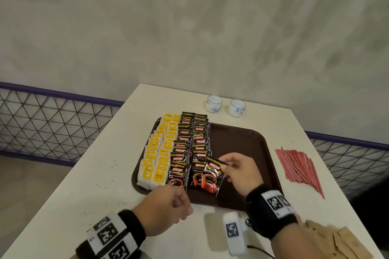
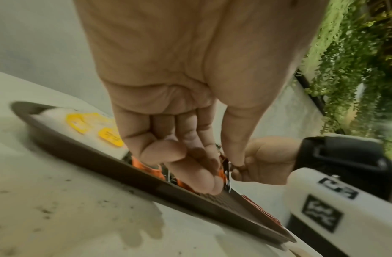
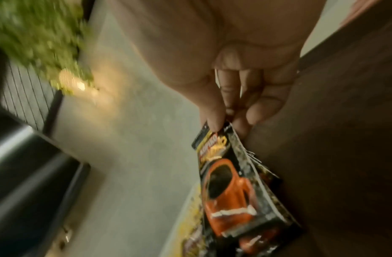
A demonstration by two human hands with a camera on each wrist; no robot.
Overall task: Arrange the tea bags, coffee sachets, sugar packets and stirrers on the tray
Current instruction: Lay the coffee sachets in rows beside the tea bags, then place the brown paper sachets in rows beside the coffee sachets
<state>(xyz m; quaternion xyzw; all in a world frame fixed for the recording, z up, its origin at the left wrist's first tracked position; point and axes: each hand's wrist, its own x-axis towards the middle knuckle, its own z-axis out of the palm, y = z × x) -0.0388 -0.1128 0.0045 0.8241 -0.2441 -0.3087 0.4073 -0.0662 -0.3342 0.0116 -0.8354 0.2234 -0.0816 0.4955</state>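
A brown tray point(image 1: 237, 145) lies on the white table. Its left side holds two columns of yellow-tagged tea bags point(image 1: 156, 153) and two columns of black coffee sachets point(image 1: 189, 139). My right hand point(image 1: 224, 164) pinches the top edge of one coffee sachet point(image 1: 211, 178) at the near end of the right sachet column, tilted, with its lower edge on the tray. The right wrist view shows thumb and fingers of the right hand point(image 3: 225, 121) on that sachet point(image 3: 230, 191). My left hand point(image 1: 179, 206) hovers at the tray's front edge, fingers curled, holding nothing point(image 2: 190, 165).
Red stirrers point(image 1: 299, 168) lie in a pile on the table right of the tray. Brown sugar packets point(image 1: 336, 242) sit at the near right corner. Two small white cups point(image 1: 213, 103) stand behind the tray. The tray's right half is bare.
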